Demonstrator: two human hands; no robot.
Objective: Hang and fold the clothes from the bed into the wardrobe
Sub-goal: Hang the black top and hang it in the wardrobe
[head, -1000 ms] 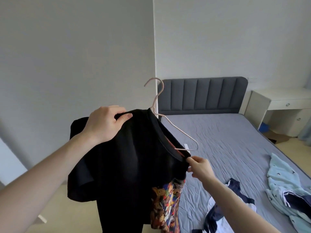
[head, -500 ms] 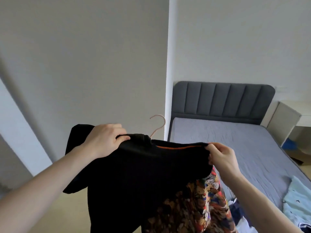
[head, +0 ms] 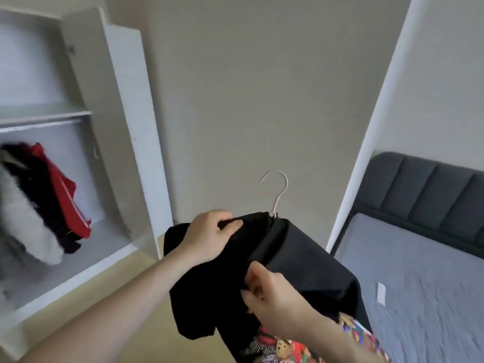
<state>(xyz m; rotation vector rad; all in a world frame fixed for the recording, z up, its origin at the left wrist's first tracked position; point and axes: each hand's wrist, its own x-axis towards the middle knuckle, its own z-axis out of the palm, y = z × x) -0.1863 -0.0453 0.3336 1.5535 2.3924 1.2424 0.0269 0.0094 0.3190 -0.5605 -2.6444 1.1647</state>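
So I've got the black t-shirt (head: 301, 260) up on the hanger (head: 277, 195), out in front of me at about chest height. My left hand (head: 209, 238) is clamped on the left shoulder of the shirt, thumb pinching the fabric. My right hand (head: 272, 289) grips the near edge of the collar, fingers curled into the cloth. What matters for the next move is that the wardrobe (head: 125, 127) sits off to my left, door open, rail (head: 39, 124) up high, well apart from the hook. The hook points up and away from me, so the left hand is the nearer one to swing it over. The rail is pretty blurry, so I'm guessing there's free space to the right of the hanging clothes (head: 44, 200).
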